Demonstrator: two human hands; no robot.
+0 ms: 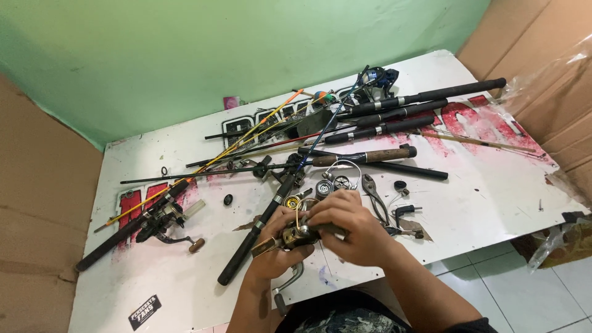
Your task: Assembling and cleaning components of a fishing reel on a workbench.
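Holding a small gold-and-black fishing reel [295, 237] above the near edge of the white tabletop [493, 203]: left hand [274, 246] cupped beneath it, fingers curled around the body; right hand [348, 225] over the top, fingers pinching the reel's upper part. Wire bail arm loops up between the two hands. Just behind the hands: loose reel spools [333, 184], grey pliers [373, 194], small black parts. Left of the hands: black rod handle [253, 237] lying diagonally; second reel on a rod [163, 219], well apart. Far side of tabletop: heap of fishing rods [382, 117], one cork-handled [364, 156]. Cardboard [37, 203] at both sides.
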